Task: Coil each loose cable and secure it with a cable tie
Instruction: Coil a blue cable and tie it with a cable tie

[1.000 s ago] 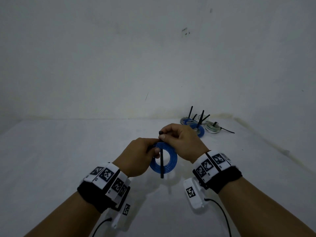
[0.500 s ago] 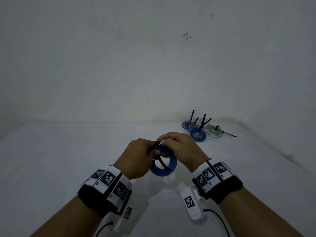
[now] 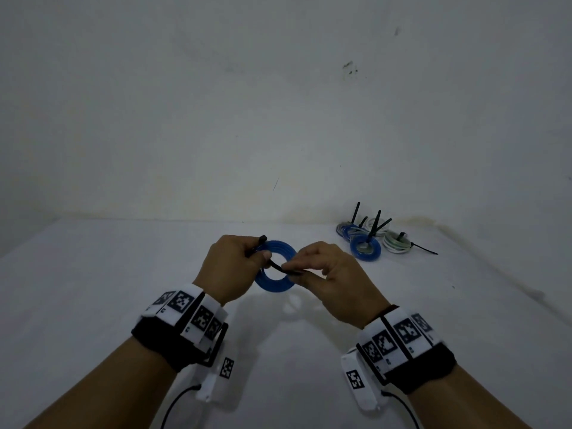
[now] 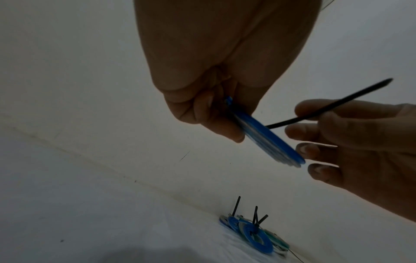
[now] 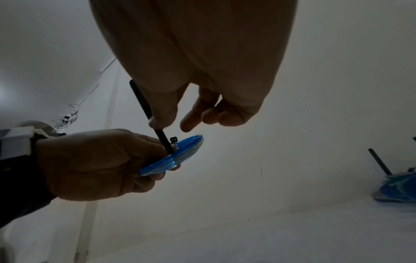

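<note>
A flat blue cable coil (image 3: 275,284) hangs above the white table (image 3: 93,305), between both hands. My left hand (image 3: 230,267) pinches the coil's left rim (image 4: 265,135), and the head of a black cable tie (image 3: 263,239) sticks up beside its thumb. The tie's tail (image 3: 286,269) crosses the coil's hole toward my right hand (image 3: 328,274), which pinches it between thumb and forefinger. In the right wrist view the tie (image 5: 161,135) passes through the coil (image 5: 178,156). The tail (image 4: 326,112) juts past the right fingers.
A pile of tied coils (image 3: 371,239), blue, white and grey, lies at the back right of the table near the wall, black tie tails standing up from it. A white wall (image 3: 278,103) rises behind the table.
The tie hung upright through the coil a second ago. Now its tail lies nearly level, drawn to the right by my right hand, which has moved off the coil's top.
</note>
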`<state>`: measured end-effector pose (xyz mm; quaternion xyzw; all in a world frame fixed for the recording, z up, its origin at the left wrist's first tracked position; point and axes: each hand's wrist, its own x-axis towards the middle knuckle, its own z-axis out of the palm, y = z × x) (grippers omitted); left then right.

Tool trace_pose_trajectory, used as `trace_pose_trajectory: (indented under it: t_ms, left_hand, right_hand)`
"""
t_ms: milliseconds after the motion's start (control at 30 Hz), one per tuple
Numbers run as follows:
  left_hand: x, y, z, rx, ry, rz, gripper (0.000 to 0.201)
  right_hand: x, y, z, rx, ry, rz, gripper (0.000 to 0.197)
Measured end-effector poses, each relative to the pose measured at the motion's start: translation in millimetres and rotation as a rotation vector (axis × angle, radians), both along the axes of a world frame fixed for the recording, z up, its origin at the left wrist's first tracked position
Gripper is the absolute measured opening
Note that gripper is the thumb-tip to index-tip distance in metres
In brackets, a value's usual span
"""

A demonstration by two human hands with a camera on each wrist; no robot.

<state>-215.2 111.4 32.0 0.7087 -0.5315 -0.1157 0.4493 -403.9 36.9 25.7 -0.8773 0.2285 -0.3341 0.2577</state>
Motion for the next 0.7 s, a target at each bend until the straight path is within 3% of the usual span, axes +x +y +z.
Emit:
trace_pose_trajectory:
  t_ms: [133,233,400,700]
  left_hand:
    - [0.5,-1.4,-0.6,-0.03,-0.002,-0.002,0.017]
    - [0.6,-0.7,-0.9,-0.019,-0.045,-0.022,0.018]
    - [1.4,1.9,-1.2,-0.007,-0.104,-0.072,0.015]
    - [1.3,5.1,-6.1,-0.023,-0.142,-0.128,0.015]
  right_hand:
    - [8.0,10.8,6.0,0.109,-0.113,0.021,0.016]
    - [14.6,15.4,13.5,0.325,-0.149,-0.009,0.019]
    - [25.9,19.6,22.3,0.653,-0.292,-0.025,0.007]
    - [34.6,21.9,16.8,0.692,-0.261,-0.127,0.014]
